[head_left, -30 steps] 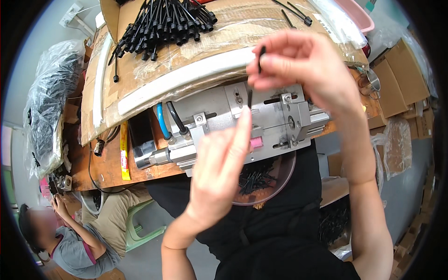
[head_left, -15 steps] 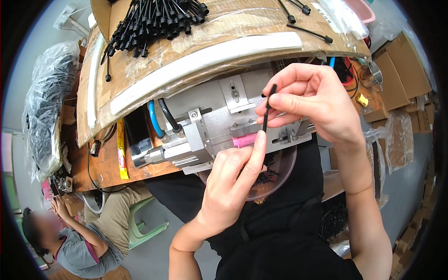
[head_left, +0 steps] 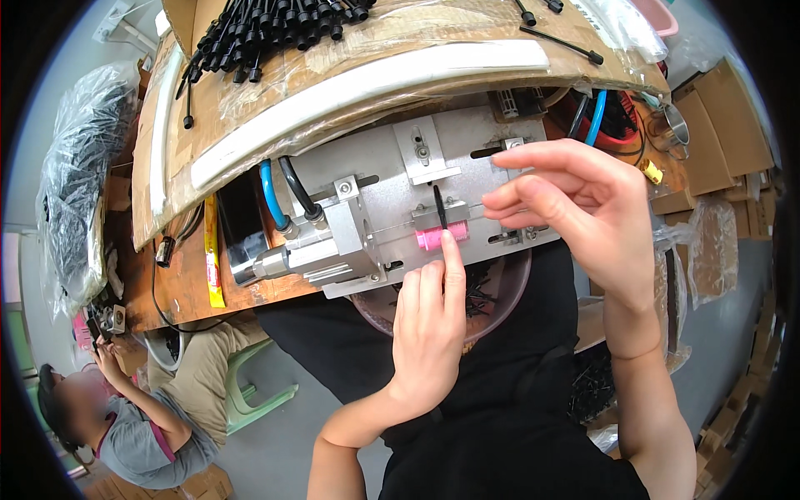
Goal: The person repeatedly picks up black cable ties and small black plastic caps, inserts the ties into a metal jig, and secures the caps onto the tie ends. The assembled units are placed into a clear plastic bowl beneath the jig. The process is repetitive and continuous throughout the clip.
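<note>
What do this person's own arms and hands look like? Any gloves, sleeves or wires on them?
The left hand and right hand wear no gloves, and I see no rings, watch, wires or markings. The left forearm and right forearm are bare, with no sleeves showing on them. The clothing on the body is black.

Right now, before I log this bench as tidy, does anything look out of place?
Mildly: three black rods lie strewn at the cardboard's upper right, apart from the main heap. No spill or damage shows.
</note>
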`<state>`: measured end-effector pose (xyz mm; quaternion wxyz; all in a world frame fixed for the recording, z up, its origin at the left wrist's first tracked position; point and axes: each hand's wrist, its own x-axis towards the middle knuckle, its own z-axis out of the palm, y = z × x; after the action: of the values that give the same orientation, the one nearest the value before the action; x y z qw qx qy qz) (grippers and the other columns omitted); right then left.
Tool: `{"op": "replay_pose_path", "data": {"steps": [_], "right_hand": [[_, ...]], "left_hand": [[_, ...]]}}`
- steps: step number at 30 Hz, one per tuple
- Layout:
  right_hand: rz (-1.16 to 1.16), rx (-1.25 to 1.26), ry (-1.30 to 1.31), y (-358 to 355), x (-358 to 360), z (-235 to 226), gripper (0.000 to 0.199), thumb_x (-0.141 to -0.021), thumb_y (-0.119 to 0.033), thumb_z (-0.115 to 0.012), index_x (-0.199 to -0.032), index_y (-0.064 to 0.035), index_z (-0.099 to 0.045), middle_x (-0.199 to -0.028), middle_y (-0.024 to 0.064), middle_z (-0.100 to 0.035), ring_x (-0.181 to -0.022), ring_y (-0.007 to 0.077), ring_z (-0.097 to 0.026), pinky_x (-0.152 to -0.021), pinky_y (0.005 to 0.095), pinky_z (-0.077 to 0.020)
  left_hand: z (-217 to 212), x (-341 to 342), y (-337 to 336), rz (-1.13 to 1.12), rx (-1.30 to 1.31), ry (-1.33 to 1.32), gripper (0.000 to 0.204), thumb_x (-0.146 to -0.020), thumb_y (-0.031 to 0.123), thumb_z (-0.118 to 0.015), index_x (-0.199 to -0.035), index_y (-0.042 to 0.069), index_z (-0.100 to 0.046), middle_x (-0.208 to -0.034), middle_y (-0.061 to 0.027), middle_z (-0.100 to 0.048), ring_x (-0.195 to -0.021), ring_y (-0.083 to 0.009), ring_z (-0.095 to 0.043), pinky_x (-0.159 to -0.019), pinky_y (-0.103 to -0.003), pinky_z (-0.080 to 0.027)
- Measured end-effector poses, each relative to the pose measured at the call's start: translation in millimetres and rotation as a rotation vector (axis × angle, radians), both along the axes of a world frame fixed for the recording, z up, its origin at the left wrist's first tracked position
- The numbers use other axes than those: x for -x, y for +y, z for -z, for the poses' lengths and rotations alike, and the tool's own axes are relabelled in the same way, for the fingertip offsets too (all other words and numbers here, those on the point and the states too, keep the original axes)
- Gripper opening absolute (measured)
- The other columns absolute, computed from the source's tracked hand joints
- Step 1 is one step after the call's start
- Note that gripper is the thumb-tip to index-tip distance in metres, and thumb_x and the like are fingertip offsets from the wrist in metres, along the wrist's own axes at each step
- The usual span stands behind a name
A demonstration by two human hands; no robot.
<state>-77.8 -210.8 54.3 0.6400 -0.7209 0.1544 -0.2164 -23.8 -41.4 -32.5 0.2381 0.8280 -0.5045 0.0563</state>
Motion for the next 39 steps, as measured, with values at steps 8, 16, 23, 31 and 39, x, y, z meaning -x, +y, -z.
{"op": "replay_pose_path", "data": {"steps": [8,16,23,31,39], "right_hand": [[0.068,0.131,-0.088,11.2,10.4,1.8,0.019,-0.097,-0.001,-0.054,-0.109,0.0103,-0.062,-0.091,0.0211,-0.071,-0.087,0.0259,-0.072,-0.077,0.0322,-0.0609],[0.234,1.019,-0.346,-37.9,-78.9,-17.7,0.01,-0.087,-0.007,-0.068,-0.095,-0.0019,-0.07,-0.073,0.004,-0.064,-0.065,0.0081,-0.057,-0.056,0.0231,-0.0429],[-0.147,1.174,0.079,-85.6,-197.1,-39.7,0.014,-0.086,-0.013,-0.064,-0.094,-0.0015,-0.066,-0.081,0.0162,-0.067,-0.077,0.0303,-0.065,-0.07,0.0394,-0.05],[-0.327,1.156,0.28,-148.3,-117.8,-56.4,0.015,-0.091,-0.006,-0.061,-0.101,0.0022,-0.068,-0.089,0.0113,-0.067,-0.079,0.0176,-0.062,-0.071,0.0293,-0.0495],[-0.001,1.006,0.254,-117.3,-77.6,-95.8,0.018,-0.089,-0.02,-0.07,-0.103,-0.009,-0.073,-0.093,0.0034,-0.071,-0.086,0.0132,-0.066,-0.077,0.0268,-0.0523]], "left_hand": [[-4.0,-0.5,-3.7,-0.019,-0.081,-0.001,0.073,-0.072,-0.007,-0.059,-0.142,-0.012,-0.037,-0.097,-0.0111,-0.051,-0.084,-0.0231,-0.051,-0.079,-0.032,-0.048],[-76.9,-70.6,-18.4,0.136,0.19,-0.108,0.062,-0.077,-0.005,-0.06,-0.137,0.0,-0.047,-0.099,-0.0146,-0.052,-0.088,-0.0279,-0.052,-0.081,-0.039,-0.047],[-110.9,-216.4,-96.1,0.052,0.174,-0.351,0.01,-0.08,0.001,-0.068,-0.09,0.0,-0.068,-0.085,-0.0137,-0.062,-0.082,-0.0315,-0.061,-0.075,-0.038,-0.049],[-118.8,-187.9,-93.9,0.363,0.211,-0.104,0.012,-0.08,0.001,-0.07,-0.092,0.0,-0.069,-0.084,-0.0097,-0.063,-0.073,-0.0212,-0.062,-0.067,-0.03,-0.049],[-136.0,-184.6,-57.7,0.32,0.197,0.266,0.019,-0.087,-0.002,-0.066,-0.105,-0.003,-0.071,-0.097,-0.0033,-0.061,-0.086,-0.0088,-0.06,-0.078,-0.021,-0.051]]}}
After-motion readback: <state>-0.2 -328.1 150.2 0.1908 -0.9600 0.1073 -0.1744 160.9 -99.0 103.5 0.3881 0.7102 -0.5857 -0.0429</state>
